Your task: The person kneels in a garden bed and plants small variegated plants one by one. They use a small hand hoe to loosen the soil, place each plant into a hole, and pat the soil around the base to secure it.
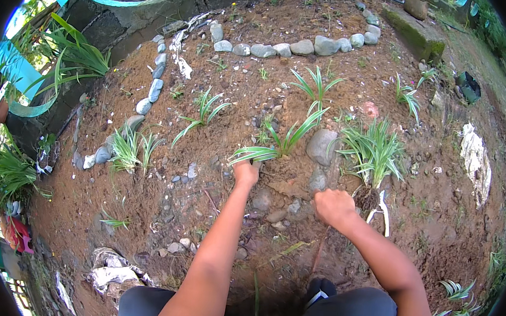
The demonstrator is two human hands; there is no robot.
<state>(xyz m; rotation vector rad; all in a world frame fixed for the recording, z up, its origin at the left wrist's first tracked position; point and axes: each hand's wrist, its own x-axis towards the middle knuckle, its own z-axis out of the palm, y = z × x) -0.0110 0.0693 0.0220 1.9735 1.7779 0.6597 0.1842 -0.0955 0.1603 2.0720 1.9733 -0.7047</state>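
Observation:
Near the middle of the view, my left hand (246, 171) is low at the soil, its fingers hidden under the striped leaves of a spider plant (286, 145). My right hand (332, 205) is curled, knuckles up, just below a grey stone (318, 180); what its fingers hold, if anything, is hidden. A larger rounded stone (321, 147) lies above that one. To the right of my right hand sits a dense spider plant clump (374, 153) with dark roots showing, beside a forked white strip (382, 212).
Rows of stones (302, 47) edge the soil at the top and left. More spider plants (202, 113) stand around the bed. A mossy concrete block (415, 34) and a dark pot (468, 87) are at upper right. Crumpled white material (475, 164) lies on the right.

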